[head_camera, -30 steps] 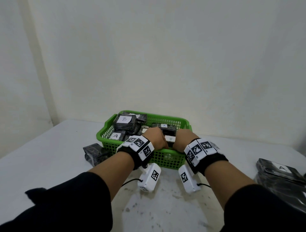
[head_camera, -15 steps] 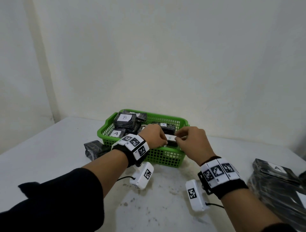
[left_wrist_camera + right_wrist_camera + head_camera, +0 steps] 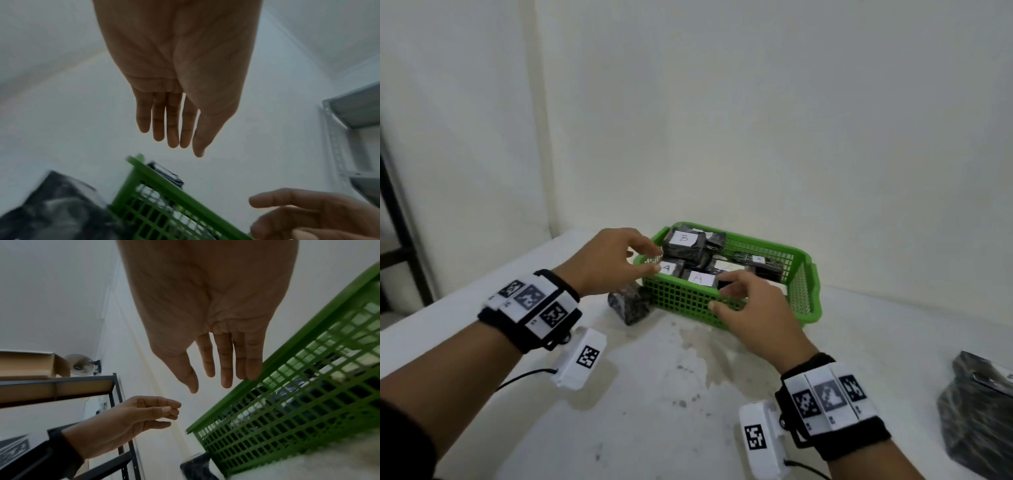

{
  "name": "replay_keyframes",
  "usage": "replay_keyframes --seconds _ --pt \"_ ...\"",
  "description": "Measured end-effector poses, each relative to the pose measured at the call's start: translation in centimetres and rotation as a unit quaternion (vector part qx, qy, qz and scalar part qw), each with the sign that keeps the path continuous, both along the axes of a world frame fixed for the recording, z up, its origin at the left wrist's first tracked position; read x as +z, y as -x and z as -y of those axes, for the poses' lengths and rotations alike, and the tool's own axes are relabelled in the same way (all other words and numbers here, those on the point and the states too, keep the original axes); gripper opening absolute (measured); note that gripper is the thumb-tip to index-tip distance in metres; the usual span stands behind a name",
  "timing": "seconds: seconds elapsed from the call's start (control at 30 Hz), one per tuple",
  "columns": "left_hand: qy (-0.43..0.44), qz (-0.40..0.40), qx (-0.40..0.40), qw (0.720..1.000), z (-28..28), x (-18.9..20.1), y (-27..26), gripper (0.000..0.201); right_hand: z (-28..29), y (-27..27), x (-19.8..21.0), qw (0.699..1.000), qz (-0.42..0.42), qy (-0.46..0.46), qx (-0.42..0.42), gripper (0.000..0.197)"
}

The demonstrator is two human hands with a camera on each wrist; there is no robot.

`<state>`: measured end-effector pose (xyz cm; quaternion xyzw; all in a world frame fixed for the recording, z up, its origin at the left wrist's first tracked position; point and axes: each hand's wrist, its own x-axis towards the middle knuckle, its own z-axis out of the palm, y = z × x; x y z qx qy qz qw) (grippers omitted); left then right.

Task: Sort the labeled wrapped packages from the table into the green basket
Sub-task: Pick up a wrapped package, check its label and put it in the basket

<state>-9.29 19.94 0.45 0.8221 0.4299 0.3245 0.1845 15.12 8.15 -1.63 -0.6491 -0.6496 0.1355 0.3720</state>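
Observation:
The green basket (image 3: 803,274) stands on the white table (image 3: 654,404) and holds several black wrapped packages; one on top is labeled B (image 3: 683,240), and one by the near wall is labeled A (image 3: 700,278). My left hand (image 3: 652,261) hovers at the basket's left corner, fingers relaxed and empty. My right hand (image 3: 722,298) floats in front of the near wall, also empty. The left wrist view shows straight fingers (image 3: 172,129) above the basket rim (image 3: 164,181). In the right wrist view my right hand (image 3: 209,386) is spread beside the basket (image 3: 308,402).
One black wrapped package (image 3: 628,305) lies on the table against the basket's left side. More black packages (image 3: 976,407) lie at the right edge of the table. A dark metal shelf (image 3: 115,386) stands to the left, beyond the table.
Both hands held a labeled package over the basket's near side. They have let go of it and drawn back, the left hand to the left corner, the right hand toward me.

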Motion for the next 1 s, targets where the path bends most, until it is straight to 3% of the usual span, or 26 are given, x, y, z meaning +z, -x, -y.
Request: replay_keyframes --seconds 0.07,0.17,0.3,0.4,0.57,0.7,0.87,1.0 --pt "0.015 -0.018 0.032 0.999 -0.5 -0.5 2.3 0.023 -0.4 1.9 -0.2 1.0 0.011 0.0 0.017 0.041" --pt "0.067 -0.108 0.066 0.99 -1.6 -1.4 4.7 0.037 -1.3 4.4 -0.6 0.999 0.032 0.015 0.037 0.038" --pt "0.156 -0.228 0.074 0.958 -3.5 -3.0 5.2 0.066 -3.9 7.3 -1.0 0.989 0.065 0.123 0.05 0.056" --pt "0.193 -0.247 0.071 0.947 -4.9 -3.8 4.3 0.075 -6.3 9.3 -1.7 0.976 0.078 0.197 0.05 0.054" --pt "0.223 -0.193 0.048 0.954 -6.1 -4.8 3.0 0.068 -9.5 11.1 -4.1 0.973 0.027 0.225 0.037 0.045" --pt "0.241 -0.173 0.013 0.955 -5.5 -4.8 3.6 0.039 -9.7 10.4 -4.8 0.98 -0.067 0.187 0.008 0.042" --pt "0.297 0.019 -0.069 0.952 -2.5 -4.6 4.1 0.023 -6.8 8.5 -4.1 0.969 -0.199 0.142 0.02 0.023" --pt "0.312 0.127 -0.124 0.933 0.9 -4.0 1.9 0.022 -3.3 6.3 -3.1 0.954 -0.276 0.113 0.034 0.046"
